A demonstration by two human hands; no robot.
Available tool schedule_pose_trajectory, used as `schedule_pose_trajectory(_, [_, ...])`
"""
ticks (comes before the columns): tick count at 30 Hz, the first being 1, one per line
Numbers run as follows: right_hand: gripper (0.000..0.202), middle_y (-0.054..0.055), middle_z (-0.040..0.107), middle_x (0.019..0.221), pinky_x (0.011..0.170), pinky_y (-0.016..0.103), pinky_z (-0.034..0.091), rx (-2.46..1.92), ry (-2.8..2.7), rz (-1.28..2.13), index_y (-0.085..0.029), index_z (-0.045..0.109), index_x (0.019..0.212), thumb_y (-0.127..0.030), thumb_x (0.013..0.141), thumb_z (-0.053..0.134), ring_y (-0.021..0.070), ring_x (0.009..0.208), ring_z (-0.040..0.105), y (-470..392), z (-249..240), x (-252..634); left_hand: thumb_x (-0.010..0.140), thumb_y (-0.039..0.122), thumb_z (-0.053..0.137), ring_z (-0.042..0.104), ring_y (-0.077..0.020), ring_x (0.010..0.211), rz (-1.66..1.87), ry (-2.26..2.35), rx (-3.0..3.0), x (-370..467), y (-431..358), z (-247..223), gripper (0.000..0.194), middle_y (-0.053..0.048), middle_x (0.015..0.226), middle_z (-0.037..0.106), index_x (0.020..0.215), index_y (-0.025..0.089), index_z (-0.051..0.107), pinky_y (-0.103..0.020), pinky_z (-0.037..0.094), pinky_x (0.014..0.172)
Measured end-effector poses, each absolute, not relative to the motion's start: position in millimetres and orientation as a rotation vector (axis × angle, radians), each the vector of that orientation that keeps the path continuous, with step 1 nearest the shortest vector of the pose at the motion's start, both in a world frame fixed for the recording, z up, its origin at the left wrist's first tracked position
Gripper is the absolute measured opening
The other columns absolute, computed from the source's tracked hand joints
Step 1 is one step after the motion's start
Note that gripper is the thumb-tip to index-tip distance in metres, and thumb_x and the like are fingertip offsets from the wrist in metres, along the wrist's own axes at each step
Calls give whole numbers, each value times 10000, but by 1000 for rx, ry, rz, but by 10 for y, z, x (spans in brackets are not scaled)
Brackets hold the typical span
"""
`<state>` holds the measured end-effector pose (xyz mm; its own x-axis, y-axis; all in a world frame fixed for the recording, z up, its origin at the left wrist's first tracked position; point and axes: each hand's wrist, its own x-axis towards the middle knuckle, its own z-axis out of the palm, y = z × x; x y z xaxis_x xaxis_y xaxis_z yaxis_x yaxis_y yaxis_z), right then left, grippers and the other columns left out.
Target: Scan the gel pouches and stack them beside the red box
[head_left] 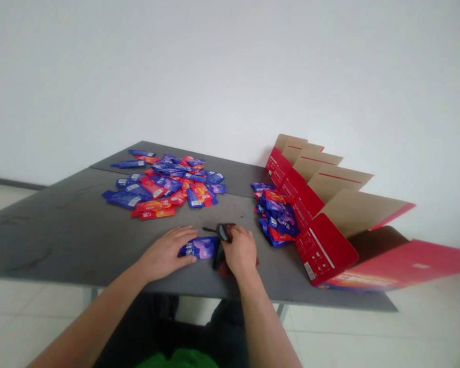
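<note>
- The left hand [166, 254] lies flat, fingers spread, low in the middle of the frame, pressing down the left end of a blue packet [201, 248] on the grey table [72, 230]; it pins the packet rather than grasping it.
- The right hand [240, 252] sits just right of that packet, its fingers closed around a black tool [222, 240] whose head meets the packet's right end.
- A red packet [224, 269] peeks out under the right hand.
- A loose pile [166, 184] of blue and red packets is spread at the table's far left-centre, well apart from the hands.
- A smaller heap [275, 214] lies right of centre, against the open red boxes [322, 204], which stand in a row running from mid-frame to the right edge, flaps up.
- A white wall [230, 66] fills the upper half.
</note>
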<state>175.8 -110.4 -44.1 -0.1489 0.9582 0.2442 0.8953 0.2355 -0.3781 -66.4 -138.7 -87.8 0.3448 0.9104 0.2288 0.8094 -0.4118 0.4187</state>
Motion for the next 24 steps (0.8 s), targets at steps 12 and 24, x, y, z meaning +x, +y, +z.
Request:
schedule_pose_trajectory(12, [230,47,731,1212,915,349,434,-1734,-2116,218,-226,766,1104,-204,916,635,256,1048,586,-1095,-529,1765,896,471,731,521,-325,1432,652,1556,2382,-657,-1388,-879,604,-112,1514,611,1440,235,619,-515,377,1239])
schedule_pose_trajectory(24, [200,31,731,1201,878,356,443,-1631,-2165,235,-252,762,1051,-213,888,652,259,1057,576,-1324,-555,1392,891,358,696,531,-328,1418,626,1548,2396,-667,-1383,-861,527,-99,1502,620,1403,249,639,-508,384,1237])
